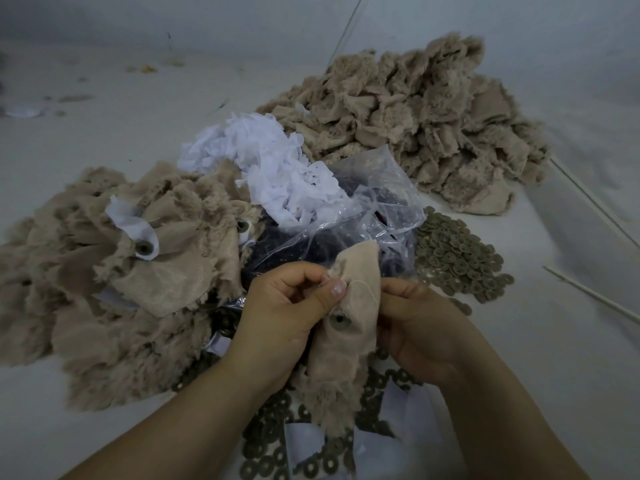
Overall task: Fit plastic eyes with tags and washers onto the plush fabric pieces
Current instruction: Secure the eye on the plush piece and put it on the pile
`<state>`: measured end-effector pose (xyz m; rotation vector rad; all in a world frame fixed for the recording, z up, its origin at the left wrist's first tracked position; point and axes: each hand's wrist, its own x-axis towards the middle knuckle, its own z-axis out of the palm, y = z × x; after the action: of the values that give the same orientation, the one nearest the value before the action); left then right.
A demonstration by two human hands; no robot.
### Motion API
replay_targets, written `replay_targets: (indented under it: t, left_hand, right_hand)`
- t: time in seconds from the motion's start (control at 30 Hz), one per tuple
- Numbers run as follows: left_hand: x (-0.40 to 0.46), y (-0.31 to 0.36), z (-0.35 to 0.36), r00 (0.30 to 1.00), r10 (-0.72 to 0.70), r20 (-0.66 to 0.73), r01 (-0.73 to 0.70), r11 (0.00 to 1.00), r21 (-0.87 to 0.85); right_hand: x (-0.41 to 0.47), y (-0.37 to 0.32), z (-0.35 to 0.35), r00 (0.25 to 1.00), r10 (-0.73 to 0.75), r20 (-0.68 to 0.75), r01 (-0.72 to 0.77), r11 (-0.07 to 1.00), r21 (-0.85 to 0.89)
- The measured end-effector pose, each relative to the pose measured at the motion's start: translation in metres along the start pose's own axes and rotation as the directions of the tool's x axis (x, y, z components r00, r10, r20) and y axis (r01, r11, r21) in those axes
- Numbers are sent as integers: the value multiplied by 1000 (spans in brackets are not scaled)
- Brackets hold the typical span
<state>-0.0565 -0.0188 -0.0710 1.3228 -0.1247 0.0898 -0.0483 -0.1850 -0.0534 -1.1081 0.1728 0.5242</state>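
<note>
**Plush piece held backing-up with one washer seated**

The plush piece [346, 327] is held up between both hands, just above the table [104, 133], with its smooth woven backing turned toward the camera, presumably so the back of the eye post can be reached. One washer [338, 319] is seen pressed flat against that backing. The upper edge is pinched by the curled fingers and thumb of the left hand [287, 306], while the right edge is gripped by the right hand [415, 323], whose fingers are closed behind the cloth; the fabric is thus kept taut. Whether a tag lies under the washer cannot be told.

Supplies are ranged within easy reach: loose washers [457, 258] are heaped to the right and spread below the wrists, white tags [277, 168] are piled behind a clear plastic bag [363, 216] of dark contents, probably the eyes. Finished pieces [121, 258], one showing a tag and washer, are gathered at the left; an untouched heap of plush [415, 116] is stacked farther back on the right, kept apart most likely to separate done from undone work.
</note>
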Motion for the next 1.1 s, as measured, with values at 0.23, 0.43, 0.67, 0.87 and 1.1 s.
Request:
replay_targets:
  t: [0.23,0.43,0.67,0.87,1.1]
  left_hand:
    - [0,2,3,999,35,15,-37,993,113]
    - [0,2,6,997,77,-27,-67,960,273]
    - [1,6,8,998,69,11,-69,939,338]
    - [2,9,10,988,154,-5,-134,878,460]
    - [3,9,10,989,145,12,-128,828,546]
  right_hand:
    - [7,11,5,996,-36,-85,41,997,60]
    - [7,18,4,984,-140,-111,145,989,35]
    - [6,23,4,962,-221,-162,215,975,-49]
    - [7,20,0,979,-159,-127,164,986,31]
    - [6,25,1,948,-286,-141,270,955,-119]
